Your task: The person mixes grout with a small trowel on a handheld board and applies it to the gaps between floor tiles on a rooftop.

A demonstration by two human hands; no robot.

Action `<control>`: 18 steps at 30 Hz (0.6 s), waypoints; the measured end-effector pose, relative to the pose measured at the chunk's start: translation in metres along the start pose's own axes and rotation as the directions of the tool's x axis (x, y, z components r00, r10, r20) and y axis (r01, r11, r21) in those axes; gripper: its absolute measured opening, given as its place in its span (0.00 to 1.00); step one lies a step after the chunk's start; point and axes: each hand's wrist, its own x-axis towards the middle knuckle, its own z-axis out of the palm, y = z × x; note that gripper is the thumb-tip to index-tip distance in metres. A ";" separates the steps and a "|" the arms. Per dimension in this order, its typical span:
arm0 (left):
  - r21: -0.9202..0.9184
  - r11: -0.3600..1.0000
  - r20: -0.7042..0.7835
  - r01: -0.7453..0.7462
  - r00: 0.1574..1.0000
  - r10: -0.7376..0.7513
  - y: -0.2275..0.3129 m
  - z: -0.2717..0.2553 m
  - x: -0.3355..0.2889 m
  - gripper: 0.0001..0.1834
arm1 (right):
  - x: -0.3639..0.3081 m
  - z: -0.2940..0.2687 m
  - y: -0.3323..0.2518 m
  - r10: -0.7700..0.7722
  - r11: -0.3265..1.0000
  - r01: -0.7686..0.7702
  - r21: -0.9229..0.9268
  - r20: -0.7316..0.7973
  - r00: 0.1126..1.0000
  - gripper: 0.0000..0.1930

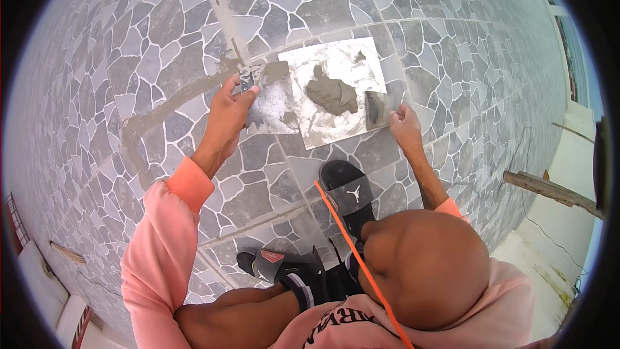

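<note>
My left hand (227, 113) is closed on the left edge of a flat, shiny metal scraper blade (271, 106), which has smears of grey mortar on it. The blade lies against the left side of a white square board (313, 132). A mound of wet grey mortar (332, 95) sits in the board's middle, with thin smears around it. At the board's right edge, my right hand (405, 126) pinches a small dark rectangular scraper (376, 110), tilted over the board. Its fingers are curled, and their tips are partly hidden.
Stone-patterned grey tiles (271, 19) cover the floor. Grey mortar (165, 105) is spread along joints left of the board. My sandalled feet, with a black sandal (345, 184) nearest, are just below the board. A wooden plank (555, 194) juts in at right; a thin cable hangs beside it.
</note>
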 end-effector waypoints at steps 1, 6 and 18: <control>0.009 1.000 0.010 -0.006 1.000 0.006 0.003 -0.004 -0.005 0.20 | -0.007 0.001 -0.002 -0.204 0.965 0.176 -0.195 -0.137 0.969 0.18; 0.031 0.999 0.092 -0.028 0.995 0.025 0.037 -0.012 -0.027 0.18 | -0.058 -0.021 -0.034 -0.097 0.995 0.098 0.023 -0.048 0.994 0.18; -0.082 0.976 0.242 -0.203 0.946 0.218 0.148 0.058 -0.111 0.18 | -0.174 -0.255 -0.235 -0.249 0.908 0.295 0.297 -0.185 0.951 0.14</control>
